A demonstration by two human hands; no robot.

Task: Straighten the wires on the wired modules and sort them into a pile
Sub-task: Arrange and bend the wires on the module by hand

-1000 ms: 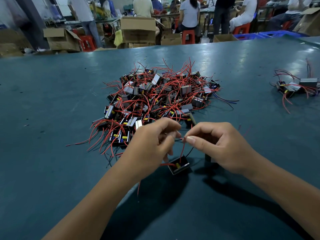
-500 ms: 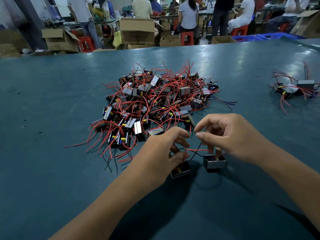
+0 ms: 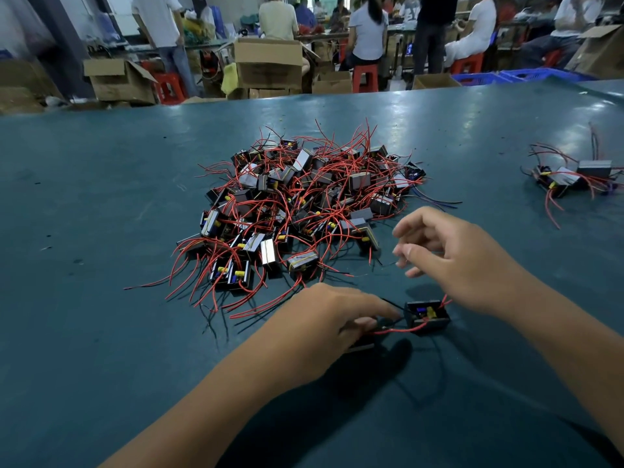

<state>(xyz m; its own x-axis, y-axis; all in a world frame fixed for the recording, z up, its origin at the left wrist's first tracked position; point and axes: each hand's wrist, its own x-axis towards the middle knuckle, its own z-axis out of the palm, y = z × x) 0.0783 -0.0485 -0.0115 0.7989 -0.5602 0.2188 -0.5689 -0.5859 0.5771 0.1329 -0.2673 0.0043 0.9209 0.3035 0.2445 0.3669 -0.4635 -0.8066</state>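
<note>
A big tangled pile of black wired modules (image 3: 304,204) with red wires lies mid-table. My left hand (image 3: 331,319) rests low on the table in front of it, thumb and fingers pinching red and black wires (image 3: 395,330). These wires run to a black module (image 3: 427,315) standing just right of the fingertips. A second module (image 3: 363,347) is mostly hidden under that hand. My right hand (image 3: 456,258) hovers above and behind the black module, fingers loosely spread, holding nothing. A small group of modules (image 3: 570,180) lies at the far right.
The teal table (image 3: 101,231) stretches left and toward me. Past its far edge stand cardboard boxes (image 3: 266,67), red stools, blue crates and several people at other benches.
My right hand let go of the wire and lifted up to the right, fingers opening. My left hand dropped to the table. The module on the right turned, its open top now visible.
</note>
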